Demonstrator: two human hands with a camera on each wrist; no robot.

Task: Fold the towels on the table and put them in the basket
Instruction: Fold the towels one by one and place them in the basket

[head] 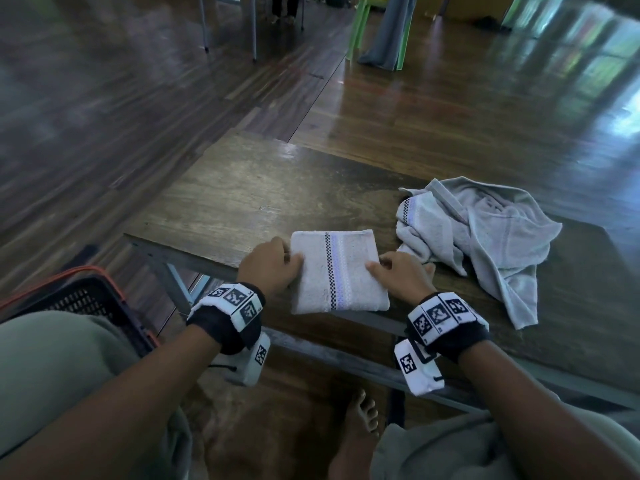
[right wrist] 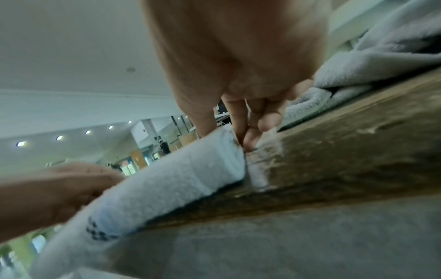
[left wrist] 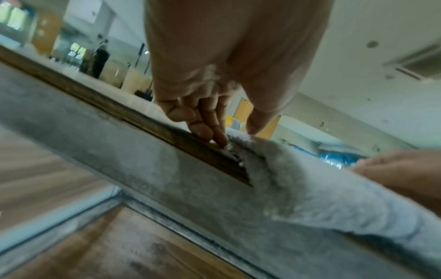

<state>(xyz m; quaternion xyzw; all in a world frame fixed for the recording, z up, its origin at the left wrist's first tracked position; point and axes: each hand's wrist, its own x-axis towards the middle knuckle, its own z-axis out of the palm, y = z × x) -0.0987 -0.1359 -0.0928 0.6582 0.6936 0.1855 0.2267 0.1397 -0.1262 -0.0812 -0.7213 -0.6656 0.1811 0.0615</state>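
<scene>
— While seated at the wooden surface (head: 242,195), gripping one folded towel (head: 337,271) from both sides. Lying flat by the front edge, near end reaching just over it. Pale grey, with a light stripe and a checkered line down the middle.

— And the left hand (head: 270,268)?

— Clamped on the towel's left edge. Thumb on top, fingers (left wrist: 214,132) curled down against the side, tips touching the wood just beside the cloth.

— Same with the right hand (head: 401,268)?

— Much the same. Thumb laid on top of the right edge, fingers (right wrist: 253,136) bent down along the thick folded side. Pinching the cloth between them.

— Anything else up there?

— Loose towels (head: 485,237), heaped and crumpled, to the right and a little further back. Very close to the right hand; touching or not, hard to tell. Same pale grey, same checkered stripe showing on one fold.

— Where to find the basket (head: 86,303)?

— Down to the left, lower than the surface, beside the left knee. Dark plastic with a perforated wall and an orange rim. Inside hidden from view.

— More?

— Black bands (head: 225,306) with white marker tags on both wrists. Bare foot (head: 360,420) on the floor (head: 104,116) underneath. Green chair (head: 367,29) far back across the room.
</scene>
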